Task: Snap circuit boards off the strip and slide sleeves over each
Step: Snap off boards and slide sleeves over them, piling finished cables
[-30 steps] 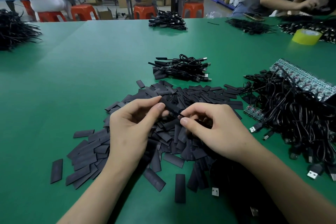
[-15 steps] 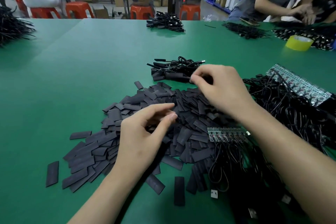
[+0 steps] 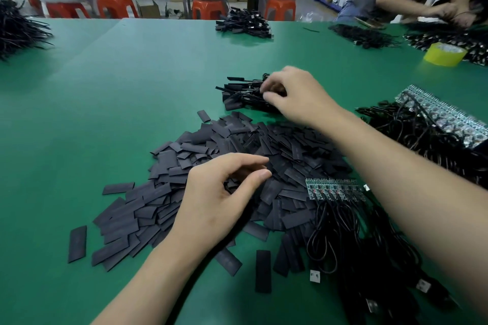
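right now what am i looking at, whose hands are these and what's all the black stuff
There is no machine here. A person is working with bare hands, and the single picture comes from a camera worn on their head, looking down at a green table. The flat black pieces heaped in the middle are sleeves. The small green strip beside them is a row of circuit boards, with black cables running from it. The left hand is over the sleeves, fingers loosely curled, holding nothing. The right hand reaches to a smaller black bundle further back. Whether its fingers grip anything there is unclear.
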